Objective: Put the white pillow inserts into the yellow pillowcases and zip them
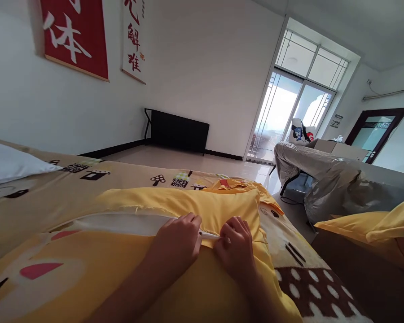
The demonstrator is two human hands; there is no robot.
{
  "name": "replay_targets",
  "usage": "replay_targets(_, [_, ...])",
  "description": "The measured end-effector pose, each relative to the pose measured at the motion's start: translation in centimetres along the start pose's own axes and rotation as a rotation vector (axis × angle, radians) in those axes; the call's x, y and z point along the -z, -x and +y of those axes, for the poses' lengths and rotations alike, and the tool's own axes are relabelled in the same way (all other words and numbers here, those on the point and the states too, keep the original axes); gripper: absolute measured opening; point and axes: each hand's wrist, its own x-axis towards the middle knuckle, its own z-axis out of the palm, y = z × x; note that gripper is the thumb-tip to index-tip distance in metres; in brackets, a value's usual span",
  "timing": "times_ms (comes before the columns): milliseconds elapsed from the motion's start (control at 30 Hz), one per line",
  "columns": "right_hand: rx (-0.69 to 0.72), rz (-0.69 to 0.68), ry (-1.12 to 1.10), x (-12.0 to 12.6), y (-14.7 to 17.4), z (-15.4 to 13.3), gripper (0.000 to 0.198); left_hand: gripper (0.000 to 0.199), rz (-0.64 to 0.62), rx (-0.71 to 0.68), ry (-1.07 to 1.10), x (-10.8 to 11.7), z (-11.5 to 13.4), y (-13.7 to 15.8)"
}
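A yellow pillowcase (121, 255) with a pink and white print lies on the bed, its long opening running across it. Through the gap shows a white inner pillow (116, 223). My left hand (182, 237) is closed on the edges of the opening, right of its wide part. Close by on the right, my right hand (235, 246) pinches the same opening near its right end. A short white strip shows between the two hands; whether a zip pull is in my fingers is hidden.
The patterned bed blanket (138, 177) lies underneath. A white pillow (13, 163) is at the left. Another yellow cloth piece (380, 226) sits on a brown box (350, 264) at the right. Beyond are a plastic-covered table (333, 179) and a folded black table (178, 132).
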Motion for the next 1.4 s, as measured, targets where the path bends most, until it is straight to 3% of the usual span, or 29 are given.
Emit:
replay_targets(133, [0.08, -0.095, -0.018, 0.4, 0.3, -1.0, 0.012, 0.019, 0.01, -0.084, 0.091, -0.4, -1.8, 1.9])
replay_targets(300, [0.112, -0.327, 0.039, 1.5, 0.0, -2.6, 0.018, 0.024, 0.065, -0.038, 0.297, -2.3, -2.6, 4.1])
replay_targets(533, [0.1, -0.495, 0.182, 1.9, -2.5, -6.9, 0.018, 0.024, 0.096, -0.07, 0.306, -2.8, -3.2, 4.5])
replay_targets(633, [0.05, -0.472, 0.223, 0.7, -2.0, -7.4, 0.019, 0.023, 0.104, -0.095, 0.316, -3.1, -3.5, 4.5])
replay_targets(800, [0.136, -0.482, 0.107, -0.4, -0.6, -5.5, 0.019, 0.023, 0.127, -0.12, 0.206, -3.5, -3.8, 4.5])
replay_targets(967, [0.153, -0.37, 0.077, -0.6, -0.8, -4.3, 0.015, 0.02, 0.188, -0.041, 0.12, -1.6, -4.7, 4.6])
replay_targets(1167, [0.109, -0.273, 0.096, -0.9, -1.0, -6.0, 0.014, 0.019, 0.044, 0.006, 0.258, 1.4, -6.7, 5.1])
replay_targets(1300, [0.152, -0.183, -0.047, -1.1, -0.9, -7.7, 0.022, 0.018, -0.053, 0.059, 0.341, 1.8, -6.7, 5.3])
replay_targets(1400, [0.173, -0.192, -0.115, -2.0, -0.6, -8.8, 0.019, 0.019, -0.067, 0.053, 0.356, 1.5, -6.4, 5.4])
